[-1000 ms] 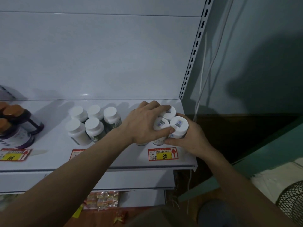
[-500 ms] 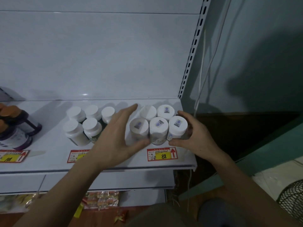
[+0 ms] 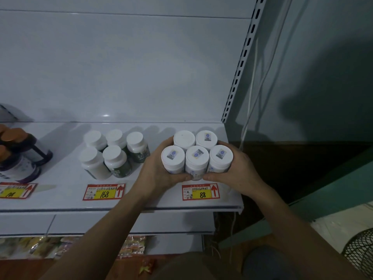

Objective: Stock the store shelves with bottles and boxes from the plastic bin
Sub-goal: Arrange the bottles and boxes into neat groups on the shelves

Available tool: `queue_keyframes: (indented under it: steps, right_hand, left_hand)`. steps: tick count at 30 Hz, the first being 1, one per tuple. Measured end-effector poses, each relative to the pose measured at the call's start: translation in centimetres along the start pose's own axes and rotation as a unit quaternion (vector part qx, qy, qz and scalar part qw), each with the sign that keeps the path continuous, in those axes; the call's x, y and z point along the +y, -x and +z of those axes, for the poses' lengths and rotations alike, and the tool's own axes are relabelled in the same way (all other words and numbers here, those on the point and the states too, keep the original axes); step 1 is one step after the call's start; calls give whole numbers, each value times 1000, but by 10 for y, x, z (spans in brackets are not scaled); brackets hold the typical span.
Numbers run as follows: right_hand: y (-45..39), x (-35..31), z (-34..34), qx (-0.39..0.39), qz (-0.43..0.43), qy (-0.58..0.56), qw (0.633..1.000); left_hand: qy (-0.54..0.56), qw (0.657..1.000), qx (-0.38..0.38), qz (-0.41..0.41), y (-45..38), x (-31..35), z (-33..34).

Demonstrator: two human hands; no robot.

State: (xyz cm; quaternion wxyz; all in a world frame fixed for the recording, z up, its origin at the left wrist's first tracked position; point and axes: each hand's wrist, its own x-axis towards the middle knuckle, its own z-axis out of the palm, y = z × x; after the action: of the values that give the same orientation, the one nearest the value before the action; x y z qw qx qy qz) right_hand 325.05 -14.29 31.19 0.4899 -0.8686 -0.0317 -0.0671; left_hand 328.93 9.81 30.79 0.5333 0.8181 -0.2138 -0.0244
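Several white-capped bottles [image 3: 196,156] stand bunched together at the right end of the white shelf [image 3: 66,199], most with a small sticker on the cap. My left hand [image 3: 156,172] cups the cluster from the left, thumb curled under the front. My right hand [image 3: 239,170] cups it from the right, fingers wrapped round the outer bottle. Both hands squeeze the group together above the price tag reading 88 [image 3: 199,191]. The plastic bin is out of view.
A second group of white-capped bottles [image 3: 113,154] stands to the left above a tag reading 168 [image 3: 104,191]. Dark jars with orange lids [image 3: 18,156] sit far left. The slotted upright [image 3: 240,63] bounds the shelf; snack packets [image 3: 131,246] lie below, a mesh basket [image 3: 361,251] bottom right.
My left hand came off the bottle tops, swung round to the left side, and now presses the cluster together with my right hand. The bottles are tighter than before.
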Motion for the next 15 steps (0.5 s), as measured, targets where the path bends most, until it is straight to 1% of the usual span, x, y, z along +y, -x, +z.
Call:
queue_keyframes:
  steps: [10, 15]
  right_hand:
    - [0, 6, 5, 23, -16, -1, 1000]
    - [0, 5, 5, 23, -18, 8, 1000]
  left_hand:
    - [-34, 999, 31, -4, 0, -6, 5]
    - [-40, 999, 34, -6, 1, -5, 6]
